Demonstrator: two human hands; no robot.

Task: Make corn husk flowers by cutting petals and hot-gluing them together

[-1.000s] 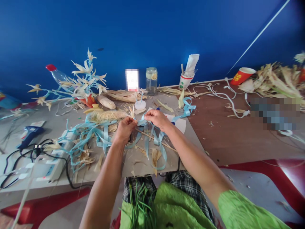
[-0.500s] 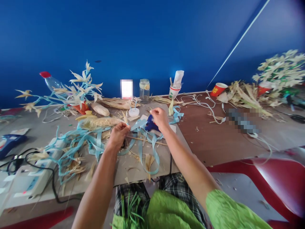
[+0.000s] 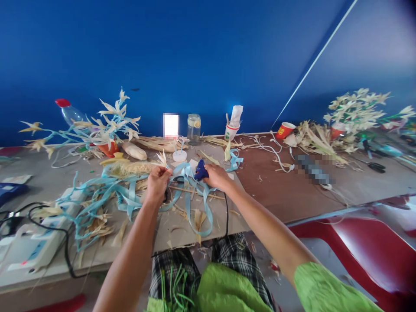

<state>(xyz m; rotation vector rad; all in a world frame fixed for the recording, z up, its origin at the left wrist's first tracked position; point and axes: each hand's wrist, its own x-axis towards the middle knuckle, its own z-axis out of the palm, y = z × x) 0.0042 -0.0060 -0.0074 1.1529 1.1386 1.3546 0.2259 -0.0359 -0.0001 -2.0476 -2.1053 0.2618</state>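
My left hand [image 3: 158, 182] pinches the base of a pale corn-husk flower [image 3: 162, 158], whose pointed petals stick up above the fingers. A light blue ribbon [image 3: 208, 216] runs from beside those fingers and loops down over the table's front. Closed around a dark blue glue gun [image 3: 200, 170], my right hand [image 3: 216, 177] is just right of the ribbon. The gun's black cord [image 3: 226, 212] drops over the table edge. Left of my left hand lie blue-wrapped branching stems [image 3: 86, 208] tangled with more ribbon.
A power strip [image 3: 48, 234] with black cables sits at the left. Along the wall stand a husk-flower plant [image 3: 113, 112], a glass jar [image 3: 194, 128], a white cup [image 3: 232, 130] and a red cup [image 3: 285, 130]. A red chair [image 3: 373, 247] is at the right. Husk scraps litter the table.
My right hand has moved down and now grips the glue gun, which lay on the table before. My left hand stays in place with the flower. The view has turned slightly right.
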